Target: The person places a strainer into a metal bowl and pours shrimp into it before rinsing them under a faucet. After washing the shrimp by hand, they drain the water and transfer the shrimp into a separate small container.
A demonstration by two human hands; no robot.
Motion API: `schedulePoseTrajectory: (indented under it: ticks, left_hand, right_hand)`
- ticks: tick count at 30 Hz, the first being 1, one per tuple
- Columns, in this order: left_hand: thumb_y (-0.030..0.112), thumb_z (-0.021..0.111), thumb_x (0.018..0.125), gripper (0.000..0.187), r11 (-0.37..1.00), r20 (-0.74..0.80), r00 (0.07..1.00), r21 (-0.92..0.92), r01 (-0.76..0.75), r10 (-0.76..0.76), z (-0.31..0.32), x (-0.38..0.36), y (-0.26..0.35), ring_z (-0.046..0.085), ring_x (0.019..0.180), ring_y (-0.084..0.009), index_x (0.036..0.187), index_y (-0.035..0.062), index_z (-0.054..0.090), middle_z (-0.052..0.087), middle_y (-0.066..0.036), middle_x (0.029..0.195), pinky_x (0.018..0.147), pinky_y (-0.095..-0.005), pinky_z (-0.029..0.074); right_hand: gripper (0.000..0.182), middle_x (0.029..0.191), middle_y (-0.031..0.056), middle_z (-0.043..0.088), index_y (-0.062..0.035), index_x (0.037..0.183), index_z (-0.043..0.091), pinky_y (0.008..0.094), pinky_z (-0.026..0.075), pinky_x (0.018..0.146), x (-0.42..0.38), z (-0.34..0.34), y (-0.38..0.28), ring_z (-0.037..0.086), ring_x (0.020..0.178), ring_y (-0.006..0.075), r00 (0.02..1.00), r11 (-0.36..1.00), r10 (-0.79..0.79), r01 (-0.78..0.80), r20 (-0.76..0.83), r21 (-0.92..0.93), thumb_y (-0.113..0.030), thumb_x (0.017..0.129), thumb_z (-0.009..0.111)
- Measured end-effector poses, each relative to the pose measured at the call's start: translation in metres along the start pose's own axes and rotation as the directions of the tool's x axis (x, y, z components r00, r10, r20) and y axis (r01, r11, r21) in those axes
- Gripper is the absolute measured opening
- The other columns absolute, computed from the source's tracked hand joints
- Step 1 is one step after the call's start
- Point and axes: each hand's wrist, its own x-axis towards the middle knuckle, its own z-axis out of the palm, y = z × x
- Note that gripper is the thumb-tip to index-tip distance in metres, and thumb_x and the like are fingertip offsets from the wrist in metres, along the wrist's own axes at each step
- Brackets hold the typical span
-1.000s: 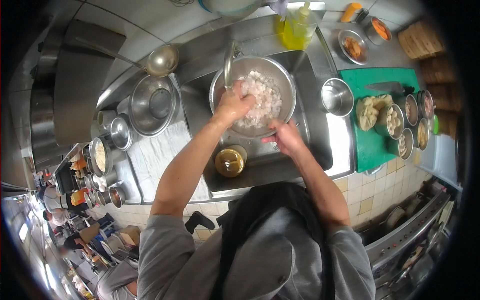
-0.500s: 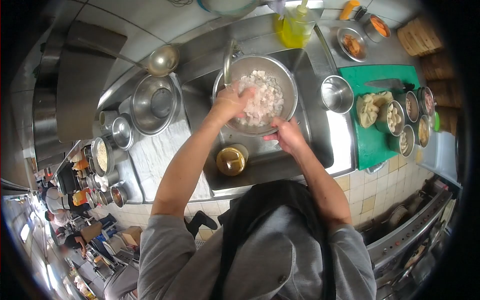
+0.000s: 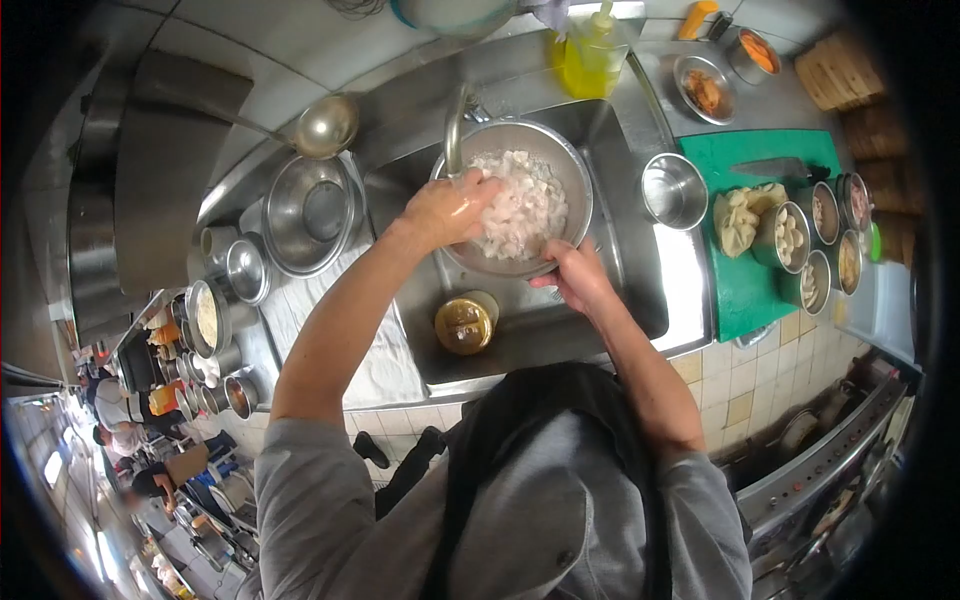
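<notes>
A wide metal bowl [image 3: 572, 170] is held over the sink, under the faucet [image 3: 455, 130]. Inside lies a heap of wet, pinkish-white chopped pieces [image 3: 525, 200], too small to name. My left hand [image 3: 452, 208] reaches over the bowl's left side, its fingers stretched out against the edge of the heap. At the bowl's lower right, my right hand [image 3: 577, 272] grips the rim, thumb on top and fingers below. A round golden-brown container [image 3: 465, 325] stands in the sink below the bowl.
Right of the sink are a metal pot [image 3: 674, 190] and a green cutting board [image 3: 745, 290] bearing a knife [image 3: 770, 168] and several filled containers. Metal bowls [image 3: 310, 215] and a ladle [image 3: 326, 127] lie left. A yellow liquid bottle [image 3: 590, 65] stands behind. People appear far left.
My left hand has drawn back leftward from the middle of the heap towards the bowl's left rim. The heap has shifted within the bowl. My right hand keeps its grip on the rim.
</notes>
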Motion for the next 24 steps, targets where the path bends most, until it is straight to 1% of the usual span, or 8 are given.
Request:
schedulePoseTrajectory:
  ticks: [3,6,9,12,15,18,22,24]
  left_hand:
    - [0.027,0.073,0.086,0.051,1.000,-0.068,0.998,-0.001,-0.015,0.015,0.014,0.007,-0.002,0.070,0.111,-0.0376,0.132,0.0105,0.059,0.064,-0.014,0.127,0.092,-0.0499,0.059]
    - [0.031,0.075,0.085,0.061,0.977,0.005,0.997,-0.201,0.070,-0.071,0.013,0.013,0.005,0.068,0.112,-0.0394,0.141,0.0132,0.058,0.063,-0.017,0.134,0.095,-0.0492,0.056]
    - [0.031,0.075,0.088,0.049,0.937,-0.144,0.981,-0.341,0.071,-0.127,0.017,0.013,0.004,0.068,0.112,-0.0407,0.128,0.0065,0.063,0.064,-0.016,0.132,0.096,-0.0493,0.056]
    - [0.034,0.075,0.088,0.049,0.896,-0.351,0.900,-0.436,0.087,-0.258,0.011,0.015,0.009,0.066,0.117,-0.0406,0.130,0.0087,0.065,0.064,-0.018,0.133,0.100,-0.0492,0.055]
    - [0.032,0.074,0.088,0.053,0.885,-0.354,0.927,-0.462,-0.060,-0.122,0.016,0.024,-0.003,0.064,0.120,-0.0423,0.137,0.0135,0.062,0.064,-0.019,0.133,0.102,-0.0502,0.053]
    - [0.028,0.072,0.087,0.054,0.912,-0.211,0.977,-0.395,-0.108,0.024,0.023,0.031,-0.007,0.064,0.121,-0.0425,0.139,0.0169,0.059,0.065,-0.018,0.132,0.102,-0.0501,0.053]
    - [0.027,0.071,0.086,0.056,0.910,-0.170,0.985,-0.408,-0.075,0.005,0.024,0.028,0.002,0.066,0.119,-0.0435,0.139,0.0163,0.057,0.069,-0.020,0.127,0.101,-0.0502,0.054]
    - [0.027,0.071,0.086,0.054,0.879,-0.197,0.980,-0.472,-0.070,-0.028,0.022,0.021,0.005,0.067,0.117,-0.0434,0.136,0.0152,0.057,0.070,-0.021,0.125,0.101,-0.0500,0.053]
  right_hand:
    - [0.051,0.110,0.0192,0.062,0.0080,0.138,0.045,0.0375,0.066,0.056,-0.004,-0.001,0.003,0.070,0.082,0.0278,0.999,1.000,0.024,-0.025,0.021,0.019,0.000,0.089,0.057]
    - [0.050,0.109,0.0185,0.062,0.0078,0.137,0.046,0.0376,0.065,0.055,-0.005,-0.009,0.003,0.070,0.082,0.0273,0.999,1.000,0.024,-0.025,0.029,0.019,0.000,0.089,0.057]
    - [0.050,0.109,0.0176,0.062,0.0075,0.137,0.047,0.0375,0.064,0.054,-0.004,-0.009,0.003,0.069,0.080,0.0271,1.000,1.000,0.012,-0.013,0.007,0.028,0.001,0.088,0.057]
    - [0.048,0.109,0.0168,0.063,0.0071,0.135,0.049,0.0374,0.064,0.055,-0.006,-0.005,-0.001,0.069,0.081,0.0270,1.000,0.999,0.011,-0.011,-0.004,0.051,0.001,0.088,0.057]
    - [0.048,0.109,0.0165,0.063,0.0067,0.135,0.050,0.0375,0.064,0.055,-0.005,-0.007,0.001,0.069,0.082,0.0270,1.000,0.998,0.024,-0.024,0.001,0.052,0.001,0.088,0.057]
    - [0.048,0.107,0.0154,0.063,0.0067,0.134,0.051,0.0376,0.064,0.055,-0.004,-0.009,0.005,0.069,0.083,0.0266,1.000,0.999,0.026,-0.026,0.001,0.036,0.001,0.087,0.058]
    - [0.054,0.127,0.0200,0.064,0.0070,0.143,0.047,0.0384,0.066,0.066,-0.006,-0.017,0.009,0.070,0.104,0.0298,0.997,0.997,0.060,-0.057,0.043,-0.051,-0.008,0.093,0.060]
    - [0.054,0.129,0.0212,0.064,0.0075,0.143,0.047,0.0389,0.066,0.066,-0.007,-0.015,0.005,0.070,0.108,0.0303,0.994,0.996,0.070,-0.065,0.081,-0.057,-0.010,0.094,0.062]
